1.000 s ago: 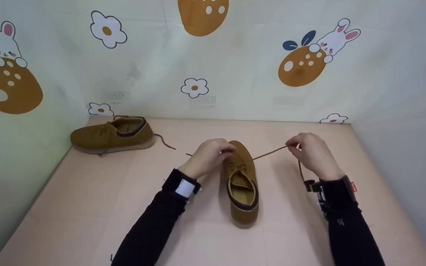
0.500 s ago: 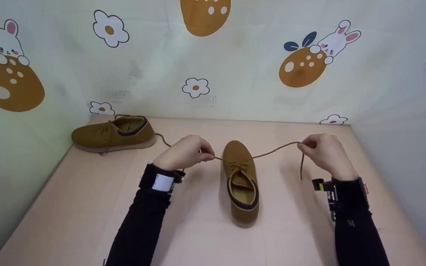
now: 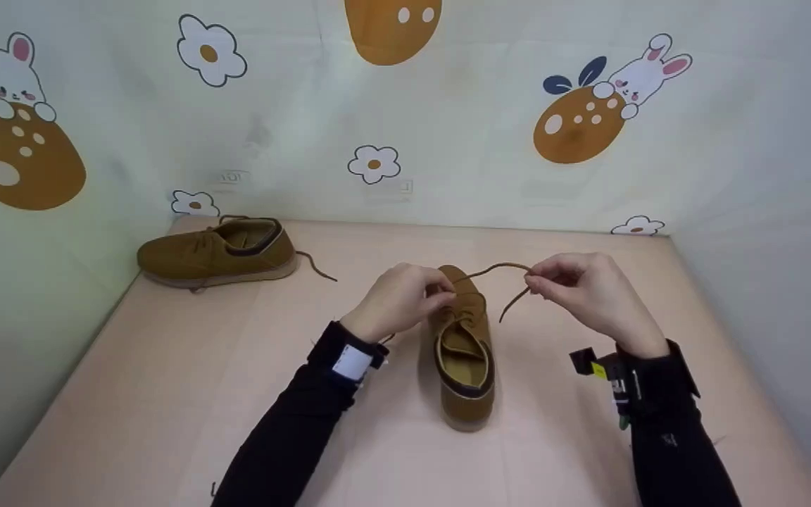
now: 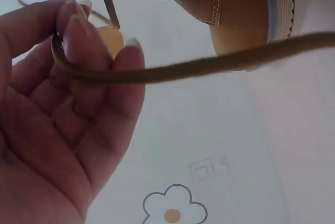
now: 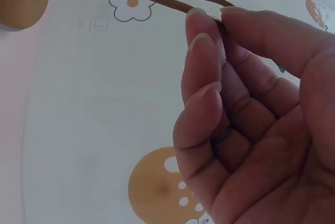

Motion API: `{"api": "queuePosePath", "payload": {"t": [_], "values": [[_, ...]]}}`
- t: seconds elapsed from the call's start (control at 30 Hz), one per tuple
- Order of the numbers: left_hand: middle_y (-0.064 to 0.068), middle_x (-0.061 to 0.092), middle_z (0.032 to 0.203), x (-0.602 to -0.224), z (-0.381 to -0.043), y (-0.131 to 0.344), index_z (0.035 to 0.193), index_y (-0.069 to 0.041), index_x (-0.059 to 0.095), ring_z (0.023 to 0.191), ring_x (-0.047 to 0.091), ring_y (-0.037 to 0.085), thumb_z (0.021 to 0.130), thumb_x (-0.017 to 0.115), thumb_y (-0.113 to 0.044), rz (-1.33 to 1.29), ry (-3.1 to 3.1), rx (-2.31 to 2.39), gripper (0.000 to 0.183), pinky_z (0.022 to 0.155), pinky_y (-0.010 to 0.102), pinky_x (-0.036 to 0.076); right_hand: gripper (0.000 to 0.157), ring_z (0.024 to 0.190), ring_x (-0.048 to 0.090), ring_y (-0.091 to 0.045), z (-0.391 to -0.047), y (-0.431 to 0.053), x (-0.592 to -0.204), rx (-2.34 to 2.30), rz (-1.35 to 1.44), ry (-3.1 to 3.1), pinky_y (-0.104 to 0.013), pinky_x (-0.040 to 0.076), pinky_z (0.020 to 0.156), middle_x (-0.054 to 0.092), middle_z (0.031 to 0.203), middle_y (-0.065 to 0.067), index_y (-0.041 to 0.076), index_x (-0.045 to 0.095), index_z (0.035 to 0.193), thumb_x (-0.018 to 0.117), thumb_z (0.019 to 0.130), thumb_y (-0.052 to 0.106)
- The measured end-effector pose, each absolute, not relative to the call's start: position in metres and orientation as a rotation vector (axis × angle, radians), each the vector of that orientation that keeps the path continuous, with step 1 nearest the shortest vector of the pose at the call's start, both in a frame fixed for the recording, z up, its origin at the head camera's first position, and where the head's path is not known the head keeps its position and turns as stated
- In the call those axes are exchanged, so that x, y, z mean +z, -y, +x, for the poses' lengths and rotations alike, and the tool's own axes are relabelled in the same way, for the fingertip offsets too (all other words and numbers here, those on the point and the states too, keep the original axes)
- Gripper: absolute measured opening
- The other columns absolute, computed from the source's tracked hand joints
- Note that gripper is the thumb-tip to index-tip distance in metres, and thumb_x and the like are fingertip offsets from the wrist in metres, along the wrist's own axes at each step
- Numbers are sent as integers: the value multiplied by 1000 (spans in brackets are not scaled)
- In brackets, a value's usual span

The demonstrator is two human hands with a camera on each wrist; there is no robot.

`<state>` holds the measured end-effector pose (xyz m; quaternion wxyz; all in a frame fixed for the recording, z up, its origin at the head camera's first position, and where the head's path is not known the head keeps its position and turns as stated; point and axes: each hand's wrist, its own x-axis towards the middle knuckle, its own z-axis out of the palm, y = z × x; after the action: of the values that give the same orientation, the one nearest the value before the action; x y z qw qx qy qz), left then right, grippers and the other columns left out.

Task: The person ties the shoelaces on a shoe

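A brown lace-up shoe (image 3: 467,412) stands upright on the table, toe pointing away. My left hand (image 3: 400,301) is over the left side of its lacing and pinches a brown shoelace, hiding part of the toe. In the left wrist view, that shoelace (image 4: 209,66) bends round the fingers and trails off to the right. To the right of the shoe, my right hand (image 3: 592,292) pinches the other lace (image 3: 495,267) between thumb and fingers. This lace arches slackly over the toe, and its loose end hangs below the fingertips.
A matching brown shoe (image 3: 180,262) lies at the back left of the table (image 3: 187,394), one lace (image 3: 317,267) trailing to its right. Behind and at both sides rise pale walls (image 3: 462,127) printed with flowers and rabbits.
My left hand went out to the left with its lace, then came back over the shoe. The right hand moved out slightly, then inward, and its lace went from straight to a slack arch.
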<state>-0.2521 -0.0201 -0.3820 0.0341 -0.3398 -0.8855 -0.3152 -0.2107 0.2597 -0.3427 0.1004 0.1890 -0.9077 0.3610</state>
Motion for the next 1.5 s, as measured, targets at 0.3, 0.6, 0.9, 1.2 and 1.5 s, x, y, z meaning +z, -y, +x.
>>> {"api": "queuePosePath", "payload": {"t": [0.3,0.6,0.9,1.2,1.5], "values": [[-4,69,78,-386,-251,16,95,-11,76,65,60,7,93,71,-22,-951,2687,-1002,12,61,23,49,9,69,62,-11,-202,-239,-341,1126,786,2432,-20,47,61,73,85,7,17,78,93,76,88,10],[-3,69,78,-386,-252,13,95,-10,76,66,60,7,93,72,-20,-955,2697,-973,12,61,23,49,15,75,63,-8,-209,-223,-357,969,1020,2345,-25,52,64,71,86,4,10,77,96,76,85,0],[-2,71,80,-386,-251,15,94,-10,76,68,63,9,92,72,-20,-988,2687,-939,11,64,25,50,12,76,65,-8,-218,-219,-375,846,1087,2553,-32,55,64,72,86,2,7,78,97,76,86,3],[-2,70,79,-386,-251,16,91,-10,75,68,63,9,92,72,-20,-1013,2691,-945,11,65,26,50,22,72,63,-8,-234,-237,-387,955,871,2633,-26,53,64,72,88,2,6,74,109,69,89,-2],[-2,71,79,-385,-252,17,91,-10,75,69,63,10,92,72,-17,-1034,2689,-915,9,66,26,51,19,63,59,-7,-246,-227,-409,929,933,2720,-26,51,59,65,73,7,7,74,106,71,88,1]]}}
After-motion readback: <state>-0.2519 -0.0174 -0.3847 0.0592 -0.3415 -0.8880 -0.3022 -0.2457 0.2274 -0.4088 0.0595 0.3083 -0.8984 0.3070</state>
